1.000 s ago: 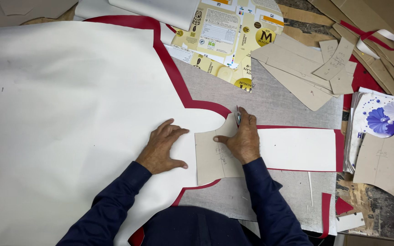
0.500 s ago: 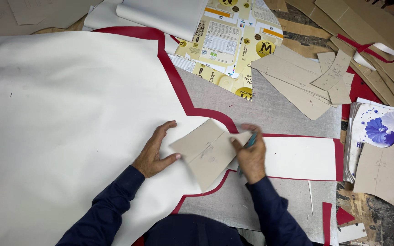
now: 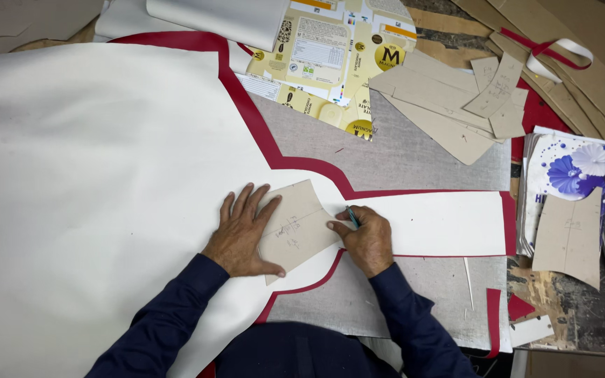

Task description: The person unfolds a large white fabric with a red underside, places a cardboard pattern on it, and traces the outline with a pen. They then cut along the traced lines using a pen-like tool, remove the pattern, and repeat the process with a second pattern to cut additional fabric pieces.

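Note:
A small tan cardboard pattern piece (image 3: 295,225) lies tilted on a large white sheet (image 3: 92,182) that has a red edge. My left hand (image 3: 241,234) lies flat with fingers spread, pressing the pattern's left side. At the pattern's right edge my right hand (image 3: 365,240) grips a thin teal pen (image 3: 352,216), its tip down on the white sheet. A narrow white strip (image 3: 442,222) of the same sheet runs to the right.
Grey table top (image 3: 400,150) shows beyond the sheet. Yellow printed cartons (image 3: 330,56) and several tan pattern pieces (image 3: 449,98) lie at the back. A stack with a blue flower print (image 3: 568,175) sits at right, with red scraps (image 3: 495,322) near the front.
The pattern piece was turned and shifted left from the strip's start onto the wider white area. My left hand moved onto it; my right hand with the pen followed to its right edge.

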### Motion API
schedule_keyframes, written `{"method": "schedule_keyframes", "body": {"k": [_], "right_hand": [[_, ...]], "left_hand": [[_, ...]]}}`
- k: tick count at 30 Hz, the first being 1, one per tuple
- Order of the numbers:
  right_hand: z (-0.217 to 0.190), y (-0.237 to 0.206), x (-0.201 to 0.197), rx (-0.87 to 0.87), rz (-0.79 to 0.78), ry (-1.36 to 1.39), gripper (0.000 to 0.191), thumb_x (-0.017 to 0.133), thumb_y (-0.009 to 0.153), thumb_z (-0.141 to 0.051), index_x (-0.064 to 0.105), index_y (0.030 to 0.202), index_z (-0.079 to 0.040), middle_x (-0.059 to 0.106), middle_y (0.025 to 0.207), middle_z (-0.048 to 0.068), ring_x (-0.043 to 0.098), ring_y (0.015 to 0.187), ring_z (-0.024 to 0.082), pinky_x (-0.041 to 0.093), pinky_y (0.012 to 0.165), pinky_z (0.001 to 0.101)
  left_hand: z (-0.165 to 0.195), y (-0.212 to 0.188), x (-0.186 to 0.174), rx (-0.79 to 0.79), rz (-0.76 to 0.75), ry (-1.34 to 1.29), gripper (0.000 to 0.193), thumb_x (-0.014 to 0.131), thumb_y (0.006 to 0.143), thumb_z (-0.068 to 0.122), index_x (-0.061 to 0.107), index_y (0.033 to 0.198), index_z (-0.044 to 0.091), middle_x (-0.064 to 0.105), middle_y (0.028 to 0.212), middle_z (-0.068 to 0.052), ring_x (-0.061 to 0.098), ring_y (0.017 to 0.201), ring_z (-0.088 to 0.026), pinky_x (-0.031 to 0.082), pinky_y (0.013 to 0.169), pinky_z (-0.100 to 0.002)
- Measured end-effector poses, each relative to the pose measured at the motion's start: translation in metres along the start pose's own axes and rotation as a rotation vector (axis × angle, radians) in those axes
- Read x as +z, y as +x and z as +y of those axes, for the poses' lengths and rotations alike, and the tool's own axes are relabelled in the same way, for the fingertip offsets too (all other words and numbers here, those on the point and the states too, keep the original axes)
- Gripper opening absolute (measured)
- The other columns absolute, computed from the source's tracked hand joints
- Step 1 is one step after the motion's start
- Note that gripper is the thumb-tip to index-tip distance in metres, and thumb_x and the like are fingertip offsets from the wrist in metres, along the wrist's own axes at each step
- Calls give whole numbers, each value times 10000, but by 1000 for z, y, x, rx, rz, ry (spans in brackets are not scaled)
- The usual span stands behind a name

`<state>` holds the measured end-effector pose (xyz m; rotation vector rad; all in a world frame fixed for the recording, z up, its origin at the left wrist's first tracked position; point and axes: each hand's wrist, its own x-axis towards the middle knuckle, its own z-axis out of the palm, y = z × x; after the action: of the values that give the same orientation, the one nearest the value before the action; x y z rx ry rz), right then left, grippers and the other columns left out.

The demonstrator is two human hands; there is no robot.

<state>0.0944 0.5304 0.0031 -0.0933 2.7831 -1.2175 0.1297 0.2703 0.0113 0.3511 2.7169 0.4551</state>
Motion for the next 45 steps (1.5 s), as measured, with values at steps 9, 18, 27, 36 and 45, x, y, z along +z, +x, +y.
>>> {"method": "schedule_keyframes", "body": {"k": [9,18,27,36,45], "right_hand": [[56,-28,-32,-580,112,-360,371,789,758,9,805,1069,-193,764,1180,-38,653,859,159,596,681,236],[71,-34,-26,-598,193,-328,352,807,744,-4,797,1054,-169,755,1043,-3,670,871,162,589,672,247],[69,-32,-28,-643,191,-343,322,804,745,-9,795,1025,-166,756,1014,-43,667,891,145,590,685,235],[73,-35,-26,-651,188,-351,321,795,760,-1,794,1037,-161,754,1026,-32,659,882,157,588,686,243],[62,-41,-24,-623,219,-389,373,756,747,71,797,1036,-161,754,1030,-30,649,864,150,587,671,246]], "left_hand": [[-11,23,12,129,26,-105,1378,954,436,661,285,1555,216,85,1661,-167,-74,1515,-418,-4,1210,-635],[-2,23,8,80,-14,-57,1372,984,406,628,328,1571,322,66,1654,-155,-126,1505,-453,14,1205,-673],[7,20,-3,49,-47,-34,1493,1006,297,629,287,1570,325,73,1653,-134,-133,1506,-445,-10,1219,-649],[0,21,10,64,-21,-46,1475,984,292,674,304,1549,311,95,1656,-145,-133,1506,-445,-23,1220,-645],[-6,17,15,103,9,-59,1449,969,314,693,324,1546,288,90,1657,-159,-138,1507,-446,-35,1208,-659]]}}
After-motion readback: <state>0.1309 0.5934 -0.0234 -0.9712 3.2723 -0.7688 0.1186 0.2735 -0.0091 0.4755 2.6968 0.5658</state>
